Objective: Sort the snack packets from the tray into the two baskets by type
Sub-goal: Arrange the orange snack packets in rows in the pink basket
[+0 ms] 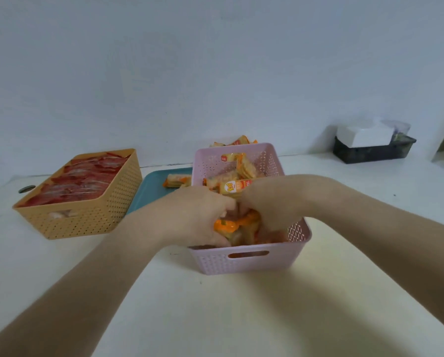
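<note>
A pink basket (246, 261) stands in the middle of the table, holding several orange and yellow snack packets (237, 188). Both of my hands reach down into its near half. My left hand (197, 217) and my right hand (270, 204) have their fingers curled into the orange packets (226, 225) there, fingertips hidden among them. A yellow basket (87, 220) at the left is filled with red packets (84, 179). The teal tray (151, 189) lies between the two baskets with an orange packet (176, 180) on it.
More orange packets (241, 141) show behind the pink basket by the wall. A black box with a white tissue pack (372, 145) sits at the back right. A small dark oval object (26, 188) lies on the table at the far left.
</note>
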A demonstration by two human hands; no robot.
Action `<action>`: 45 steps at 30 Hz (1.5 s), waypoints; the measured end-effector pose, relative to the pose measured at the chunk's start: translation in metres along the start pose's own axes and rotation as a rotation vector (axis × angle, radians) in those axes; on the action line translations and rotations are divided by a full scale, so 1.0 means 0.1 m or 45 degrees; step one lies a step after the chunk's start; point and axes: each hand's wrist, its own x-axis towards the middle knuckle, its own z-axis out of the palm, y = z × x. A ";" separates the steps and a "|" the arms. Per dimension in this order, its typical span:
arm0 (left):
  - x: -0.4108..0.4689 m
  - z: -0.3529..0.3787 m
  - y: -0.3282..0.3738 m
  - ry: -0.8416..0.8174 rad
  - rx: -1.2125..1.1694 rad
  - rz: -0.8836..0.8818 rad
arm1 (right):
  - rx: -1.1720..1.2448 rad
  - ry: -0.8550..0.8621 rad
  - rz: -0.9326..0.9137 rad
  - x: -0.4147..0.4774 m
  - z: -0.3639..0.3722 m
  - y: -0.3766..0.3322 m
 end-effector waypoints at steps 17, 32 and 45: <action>0.01 0.07 -0.13 0.101 -0.346 -0.087 | 0.341 -0.058 0.126 -0.19 -0.04 -0.01; -0.03 0.09 -0.10 -0.050 -0.523 0.048 | 0.744 0.259 0.081 -0.33 -0.09 0.10; -0.06 -0.01 -0.06 -0.089 -0.588 0.098 | -0.370 0.410 0.342 -0.16 0.12 0.13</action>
